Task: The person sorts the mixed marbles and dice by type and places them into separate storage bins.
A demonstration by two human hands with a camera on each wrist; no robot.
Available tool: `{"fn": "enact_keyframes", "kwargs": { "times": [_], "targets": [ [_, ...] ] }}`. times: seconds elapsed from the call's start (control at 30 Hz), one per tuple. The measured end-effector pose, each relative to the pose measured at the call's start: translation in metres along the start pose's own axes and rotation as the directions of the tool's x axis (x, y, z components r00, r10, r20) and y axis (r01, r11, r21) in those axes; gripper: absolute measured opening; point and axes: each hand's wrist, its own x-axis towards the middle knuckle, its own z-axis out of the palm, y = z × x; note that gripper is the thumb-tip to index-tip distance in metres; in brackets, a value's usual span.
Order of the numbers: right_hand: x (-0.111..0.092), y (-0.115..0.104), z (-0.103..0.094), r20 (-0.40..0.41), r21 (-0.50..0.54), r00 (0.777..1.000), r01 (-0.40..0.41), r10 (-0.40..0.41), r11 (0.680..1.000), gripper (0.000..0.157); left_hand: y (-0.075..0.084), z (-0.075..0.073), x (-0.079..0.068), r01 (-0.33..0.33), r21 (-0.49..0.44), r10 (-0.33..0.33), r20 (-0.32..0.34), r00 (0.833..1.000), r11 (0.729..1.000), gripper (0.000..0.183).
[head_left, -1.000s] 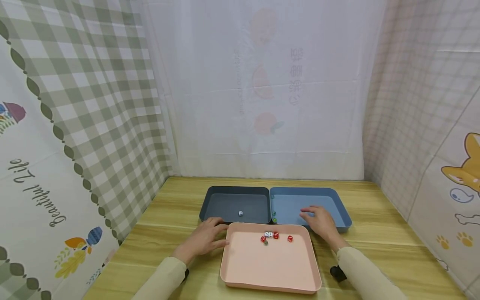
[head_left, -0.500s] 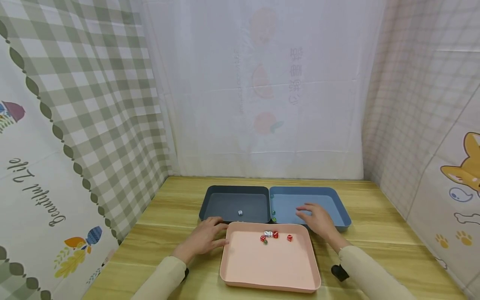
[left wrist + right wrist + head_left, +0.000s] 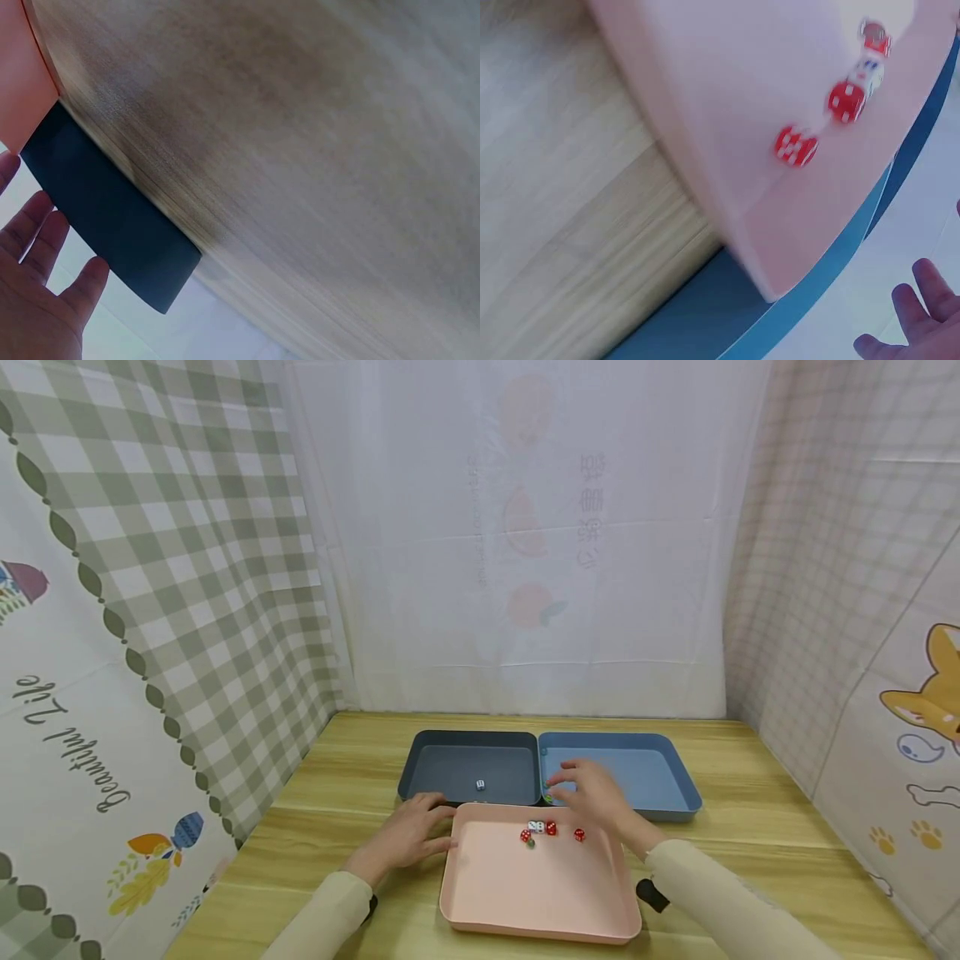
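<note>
Dice [image 3: 551,828] in pink tray [image 3: 540,893]

A pink tray [image 3: 540,897] lies flat beside the left hand [image 3: 405,833]; near its far rim, by the right hand [image 3: 597,795], sit three red dice [image 3: 552,828], two white dice [image 3: 533,827] and a green marble [image 3: 531,843].

Near pink tray [image 3: 540,893], far-left slate tray [image 3: 450,764], far-right blue tray [image 3: 652,768]: smooth, matt, plastic-looking. 3 red dice [image 3: 580,835] in the pink tray: glossy, plastic-looking. Tabletop [image 3: 300,835]: wood-grain, low sheen. Far white curtain [image 3: 420,635]: thin, creased cloth; left checked curtain [image 3: 210,527]: matt, softly folded cloth.
</note>
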Motion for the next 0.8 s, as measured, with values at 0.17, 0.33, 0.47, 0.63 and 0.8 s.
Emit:
{"fn": "enact_keyframes", "kwargs": {
  "times": [0.17,0.33,0.47,0.63,0.8],
  "targets": [
    [-0.001,-0.015,0.013,0.027,-0.098,0.993,0.117,-0.115,0.988,0.008,0.0,-0.001,0.001,-0.003,-0.007,0.003,0.003,1.0,1.0,0.052],
    [-0.005,-0.02,0.026,0.11,-0.175,0.98,0.185,-0.167,0.967,0.005,-0.001,0.0,0.001,-0.006,-0.015,0.007,0.005,1.0,1.0,0.052],
    [-0.01,-0.024,0.036,0.168,-0.257,0.969,0.221,-0.182,0.941,0.007,-0.002,0.0,0.0,-0.006,-0.017,0.006,0.003,1.0,1.0,0.052],
    [-0.013,-0.029,0.046,0.164,-0.32,0.973,0.21,-0.164,0.924,0.01,-0.002,0.0,0.0,-0.001,-0.015,0.001,0.008,1.0,1.0,0.053],
    [-0.015,-0.031,0.051,0.141,-0.371,0.977,0.2,-0.158,0.907,0.013,-0.002,0.0,0.001,0.011,-0.002,-0.011,0.018,1.0,1.0,0.052]
  ]
}}
